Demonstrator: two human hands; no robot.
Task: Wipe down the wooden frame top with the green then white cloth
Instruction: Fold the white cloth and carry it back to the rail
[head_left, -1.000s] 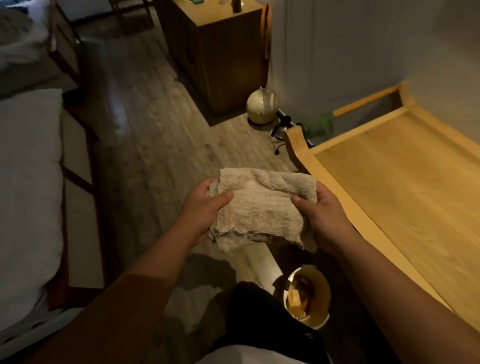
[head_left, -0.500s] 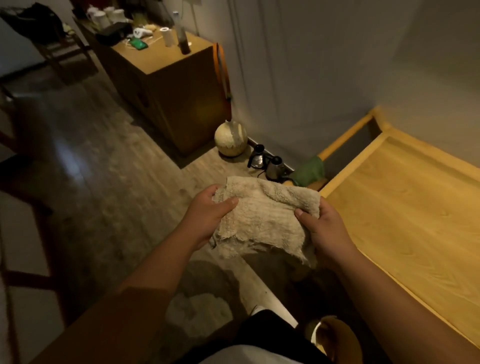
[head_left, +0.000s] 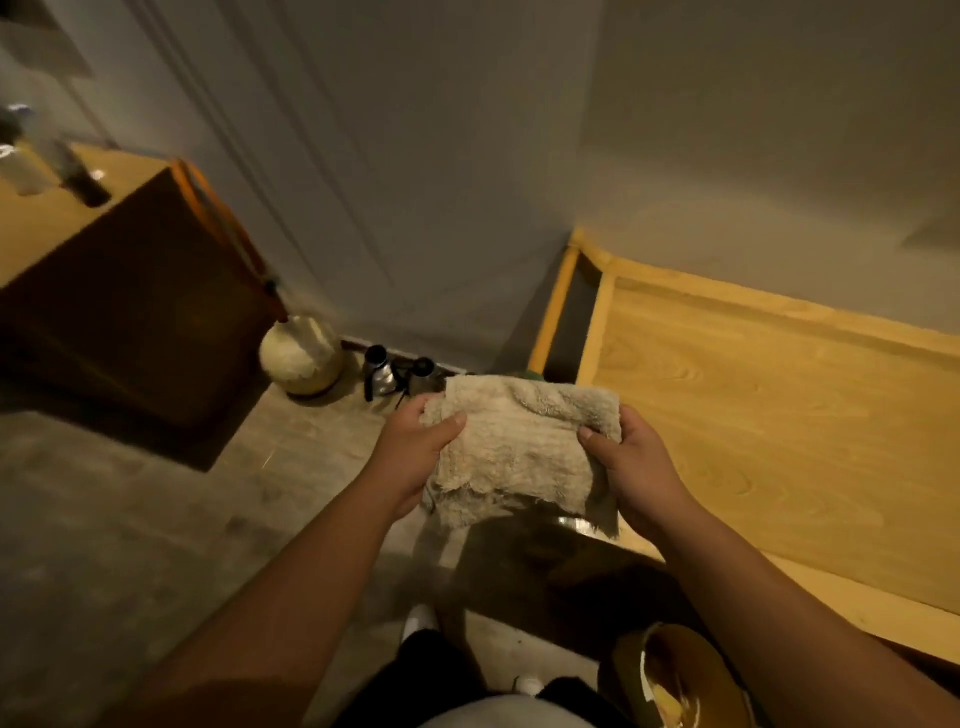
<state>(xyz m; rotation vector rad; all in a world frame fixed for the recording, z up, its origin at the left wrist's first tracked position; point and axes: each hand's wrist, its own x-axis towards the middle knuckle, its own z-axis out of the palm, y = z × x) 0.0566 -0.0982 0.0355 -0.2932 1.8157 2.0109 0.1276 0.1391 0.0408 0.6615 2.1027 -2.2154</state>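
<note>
Nearest us, bottom right, a round yellow-brown basin (head_left: 675, 680) sits on the floor (head_left: 130, 519) next to our legs. Above that, both hands are up in front of us holding the white cloth (head_left: 519, 441) folded between them: left hand (head_left: 415, 457) grips its left edge with the thumb on top, right hand (head_left: 639, 467) grips the right edge, thumb pressed into the fabric. Cloth is in the air, apart from the wooden frame top (head_left: 779, 415), which runs along our right against the wall. A sliver of the green cloth (head_left: 530, 373) peeks out just behind the white one, at the frame's near corner; we can't tell how it lies. Further out on the floor: two small dark kettles (head_left: 400, 376), then a round pale vase (head_left: 301, 358) beside a wooden cabinet (head_left: 130, 301) with blurred items on top.
</note>
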